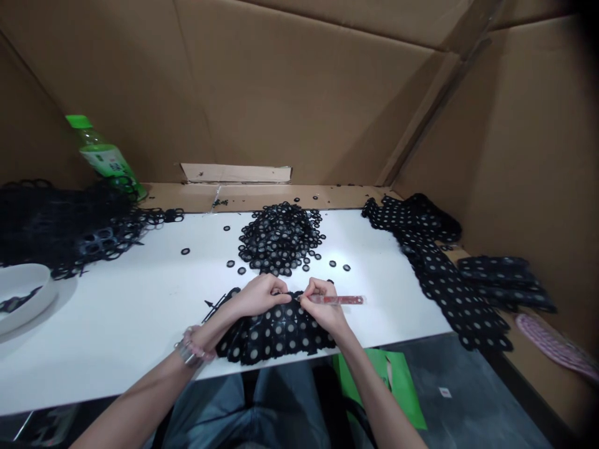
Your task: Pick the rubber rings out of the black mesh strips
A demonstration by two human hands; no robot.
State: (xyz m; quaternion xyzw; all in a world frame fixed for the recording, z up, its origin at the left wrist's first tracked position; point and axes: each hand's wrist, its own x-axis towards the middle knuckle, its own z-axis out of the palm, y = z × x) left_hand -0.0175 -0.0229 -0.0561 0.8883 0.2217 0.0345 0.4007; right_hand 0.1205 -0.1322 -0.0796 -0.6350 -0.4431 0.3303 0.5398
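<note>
A black sheet with rows of pale round discs (276, 333) lies along the front of the white table, its near edge reaching the table's edge. My left hand (262, 294) rests on its upper edge, thumb and fingers closed on the sheet. Pinched in my right hand (322, 302) is a slim tool with a flat red handle (349, 300), its other end pointing left at the same edge; the exact tip is hard to see. Just beyond my hands is a heap of small black rings with pale centres (279, 237). A small black strip (214, 305) lies beside my left wrist.
At left are a tangle of black ring-shaped offcuts (60, 224), a white bowl (28, 299) with dark pieces and a green-capped bottle (105, 156). More dotted black sheets (435, 268) hang over the table's right side. Cardboard walls (299, 87) enclose the back and right.
</note>
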